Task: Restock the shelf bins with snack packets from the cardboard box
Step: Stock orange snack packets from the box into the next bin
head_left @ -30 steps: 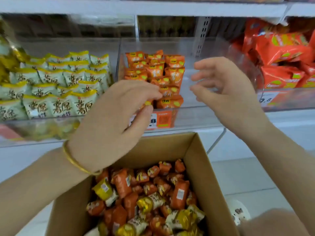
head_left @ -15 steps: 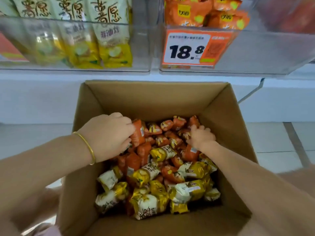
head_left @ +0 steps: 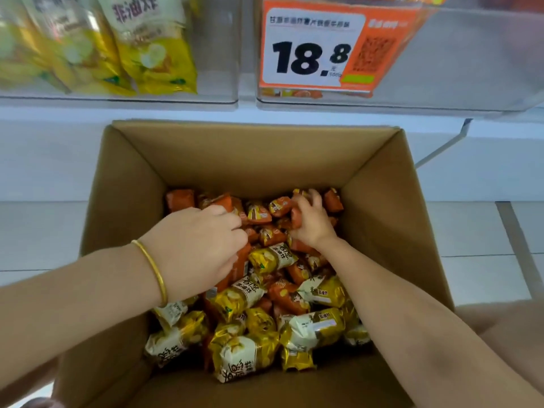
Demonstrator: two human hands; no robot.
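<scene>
An open cardboard box (head_left: 382,178) stands below the shelf, holding several orange snack packets (head_left: 259,212) at its far end and yellow-and-white packets (head_left: 244,354) nearer me. My left hand (head_left: 203,245), with a gold bangle on the wrist, reaches into the box with fingers curled around orange packets. My right hand (head_left: 309,222) is deeper in, fingers curled over an orange packet at the far right. Above, a clear shelf bin (head_left: 441,69) carries an orange price tag (head_left: 318,51) reading 18.8.
A second clear bin (head_left: 217,54) at the upper left holds yellow packets (head_left: 156,48). A white shelf front (head_left: 59,160) runs behind the box. Pale tiled floor (head_left: 485,231) lies on both sides of it.
Both hands came down from the shelf bins into the box. In the last half second they pushed further among the orange packets and closed on them. The view has dropped closer.
</scene>
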